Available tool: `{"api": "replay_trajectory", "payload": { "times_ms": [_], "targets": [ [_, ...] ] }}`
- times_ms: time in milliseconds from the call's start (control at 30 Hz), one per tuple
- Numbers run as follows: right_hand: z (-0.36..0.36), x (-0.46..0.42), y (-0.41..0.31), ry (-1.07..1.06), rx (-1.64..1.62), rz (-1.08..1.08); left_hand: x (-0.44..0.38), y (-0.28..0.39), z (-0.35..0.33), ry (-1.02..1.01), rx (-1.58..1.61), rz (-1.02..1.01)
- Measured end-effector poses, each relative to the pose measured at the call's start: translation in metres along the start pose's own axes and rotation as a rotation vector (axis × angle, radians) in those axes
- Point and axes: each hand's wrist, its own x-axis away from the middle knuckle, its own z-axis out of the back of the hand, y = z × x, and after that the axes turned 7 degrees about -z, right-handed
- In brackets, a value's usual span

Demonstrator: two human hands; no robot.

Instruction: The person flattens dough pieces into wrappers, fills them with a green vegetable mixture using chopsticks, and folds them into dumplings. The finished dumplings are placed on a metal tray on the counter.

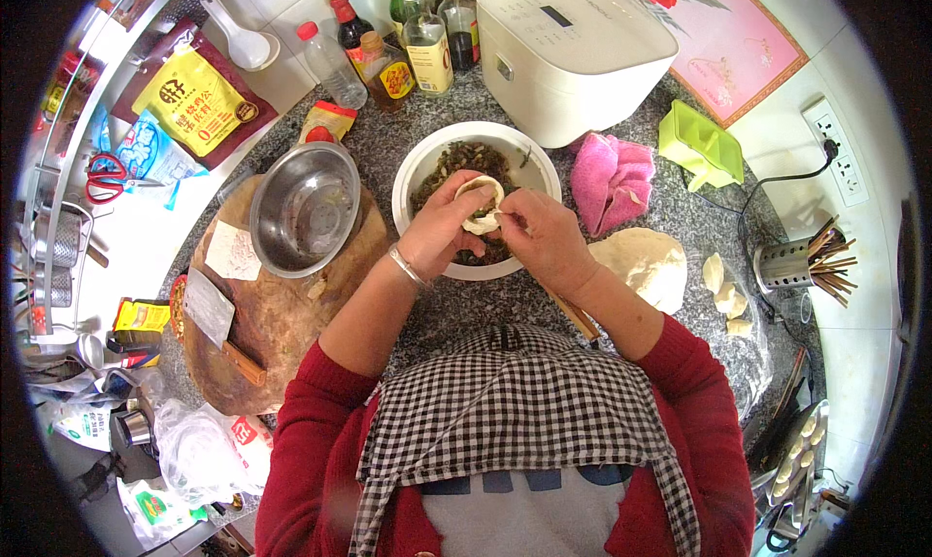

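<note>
Cupped in my left hand is a round dough wrapper, its rim raised around some dark green filling. The fingers of my right hand pinch the wrapper's right edge. Both hands hover over a white bowl of chopped green filling, hiding much of its near side. To the right of the bowl, partly behind my right forearm, lies a large flat piece of dough. Several small dough pieces sit farther right on the granite counter.
At left, a round wooden board bears a steel basin and a cleaver. A white rice cooker and bottles stand behind. A pink cloth, green container and chopstick holder are at right.
</note>
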Motion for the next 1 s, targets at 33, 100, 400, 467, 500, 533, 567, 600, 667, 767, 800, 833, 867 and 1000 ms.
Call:
{"api": "replay_trajectory", "payload": {
  "times_ms": [33,100,400,467,500,533,567,600,667,767,800,833,867,1000],
  "targets": [
    [0.0,0.0,-0.001,0.0,-0.001,0.001,0.0,-0.001,0.0,0.007,0.006,-0.003],
    [0.0,0.0,-0.003,0.0,-0.001,0.002,0.0,-0.005,0.001,0.022,0.018,-0.008],
    [0.014,-0.007,-0.004,0.004,0.376,0.354,0.001,-0.007,0.003,0.025,0.028,-0.017],
    [0.015,-0.008,-0.012,0.016,0.292,0.192,0.003,-0.005,0.001,0.023,0.01,-0.029],
    [0.015,-0.008,-0.015,0.025,0.251,0.11,0.004,-0.005,0.001,0.02,0.0,-0.035],
    [0.014,-0.007,-0.012,0.001,0.229,0.09,0.003,-0.005,0.001,0.008,-0.004,-0.028],
    [0.013,-0.007,-0.008,-0.022,0.207,0.071,0.002,-0.006,0.002,-0.004,-0.008,-0.021],
    [0.012,-0.007,-0.005,-0.046,0.184,0.053,0.002,-0.006,0.003,-0.014,-0.012,-0.015],
    [0.013,-0.006,-0.004,-0.074,0.19,0.051,0.001,-0.007,0.004,-0.038,-0.026,-0.007],
    [0.013,-0.004,-0.002,-0.083,0.338,0.228,-0.002,-0.009,0.014,-0.14,-0.098,0.042],
    [0.013,-0.004,-0.001,-0.08,0.41,0.317,-0.003,-0.006,0.015,-0.185,-0.131,0.065],
    [0.014,-0.004,-0.001,-0.096,0.435,0.374,-0.002,-0.003,0.015,-0.201,-0.167,0.096],
    [0.016,-0.005,-0.001,-0.112,0.46,0.431,0.0,0.002,0.014,-0.218,-0.204,0.127],
    [0.02,-0.013,-0.018,-0.003,0.498,0.417,0.003,0.01,0.017,-0.256,-0.307,0.137]
  ]
}}
